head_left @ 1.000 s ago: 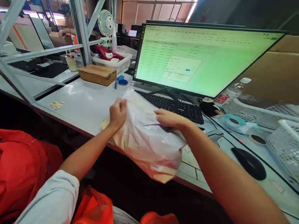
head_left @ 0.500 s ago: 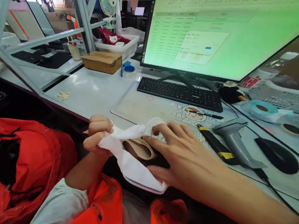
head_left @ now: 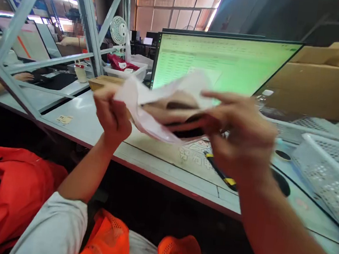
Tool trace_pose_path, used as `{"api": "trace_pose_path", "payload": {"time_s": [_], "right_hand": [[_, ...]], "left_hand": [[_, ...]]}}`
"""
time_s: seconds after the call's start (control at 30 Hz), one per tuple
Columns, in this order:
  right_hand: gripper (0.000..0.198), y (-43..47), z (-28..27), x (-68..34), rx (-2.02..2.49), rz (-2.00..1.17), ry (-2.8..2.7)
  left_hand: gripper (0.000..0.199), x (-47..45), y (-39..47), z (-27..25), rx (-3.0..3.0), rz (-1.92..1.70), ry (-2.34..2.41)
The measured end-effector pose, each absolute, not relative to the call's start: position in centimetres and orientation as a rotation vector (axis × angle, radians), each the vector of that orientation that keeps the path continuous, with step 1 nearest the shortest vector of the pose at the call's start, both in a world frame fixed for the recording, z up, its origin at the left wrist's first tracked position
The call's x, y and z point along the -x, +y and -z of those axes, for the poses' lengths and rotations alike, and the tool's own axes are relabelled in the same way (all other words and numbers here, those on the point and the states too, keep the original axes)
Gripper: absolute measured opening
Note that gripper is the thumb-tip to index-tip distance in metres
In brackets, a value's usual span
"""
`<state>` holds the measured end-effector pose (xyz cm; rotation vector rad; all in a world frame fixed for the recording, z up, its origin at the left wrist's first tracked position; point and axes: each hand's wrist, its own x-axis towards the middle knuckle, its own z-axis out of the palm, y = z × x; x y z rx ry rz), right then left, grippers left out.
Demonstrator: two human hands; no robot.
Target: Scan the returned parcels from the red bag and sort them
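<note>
Raised in front of the monitor is a thin white plastic bag [head_left: 129,94], its mouth spread wide. Inside it sits a folded beige and dark item [head_left: 171,113], whose kind I cannot make out. My left hand [head_left: 112,111] is closed in a fist on the bag's left edge. At the right end, my right hand [head_left: 240,132] grips the bag's side near the item, index finger stretched along the top; motion blurs it. Beneath the bag, a black and yellow utility knife [head_left: 221,173] lies on the desk mat [head_left: 154,151].
The monitor [head_left: 176,59] stands behind the bag. To the right are a white perforated basket [head_left: 329,160], a dark mouse [head_left: 281,183] and a big cardboard box [head_left: 321,88]. A metal frame [head_left: 87,17] rises at left, with a co-worker's hand [head_left: 25,76] beyond it.
Both hands have lifted the white bag from low at the desk edge up before the screen. Its mouth has spread wider, showing more of the item. The head view has tilted up.
</note>
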<state>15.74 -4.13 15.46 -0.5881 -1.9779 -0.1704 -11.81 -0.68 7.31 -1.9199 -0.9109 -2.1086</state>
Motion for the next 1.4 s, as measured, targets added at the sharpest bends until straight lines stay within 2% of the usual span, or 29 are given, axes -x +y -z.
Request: {"api": "trace_pose_path", "payload": {"time_s": [0.1,0.17,0.27,0.4,0.47,0.53,0.63,0.77,0.93,1.03,1.17,1.27,1.33,1.4], "right_hand": [[0.014,-4.0,-8.0,-17.4,0.645,-0.072,-2.204],[0.016,-4.6,-3.3,-18.3,0.706,-0.305,-2.326],[0.008,-6.0,0.0,-18.9,0.801,-0.548,-2.452],[0.044,-6.9,-0.5,-17.6,0.889,-0.634,-2.463],[0.058,-6.9,-0.9,-16.3,0.951,-0.526,-2.452],[0.065,-6.6,-0.9,-15.1,1.021,-0.384,-2.499],[0.055,-5.7,-0.6,-14.3,1.07,-0.298,-2.512],[0.03,-4.0,-0.7,-14.9,1.089,-0.44,-2.17],[0.033,-3.1,-0.7,-15.6,1.179,-0.448,-1.795],[0.037,-3.5,-0.5,-15.4,1.211,-0.411,-1.696],[0.028,-4.3,0.0,-14.5,1.206,-0.368,-1.639],[0.014,-5.1,1.2,-13.6,1.147,-0.328,-1.635],[0.011,-5.5,2.2,-13.2,1.041,-0.292,-1.732],[0.013,-5.7,2.8,-13.1,0.884,-0.234,-1.899]], "left_hand": [[0.013,10.8,-2.8,-2.4,1.871,2.017,-0.929],[0.012,10.8,-4.6,1.4,1.991,1.938,-1.069],[0.014,10.9,-6.7,4.6,2.091,1.977,-1.202],[0.014,10.4,-7.5,4.2,2.18,2.08,-1.199],[0.016,10.1,-7.6,3.6,2.232,2.069,-1.243],[0.019,10.0,-7.6,3.2,2.284,2.051,-1.284],[0.021,10.2,-7.8,3.0,2.282,2.082,-1.335],[0.023,10.7,-8.2,2.8,2.269,2.073,-1.44],[0.023,11.2,-8.1,2.3,2.34,1.966,-1.475],[0.016,11.4,-8.4,1.2,2.353,1.862,-1.413],[0.025,9.7,-11.4,-1.3,2.379,1.584,-1.108],[0.019,7.2,-13.5,-2.3,2.696,1.281,-0.794],[0.016,6.0,-13.9,-2.1,2.844,0.967,-0.88],[0.019,5.8,-13.6,-1.4,2.771,0.649,-1.237]]}}
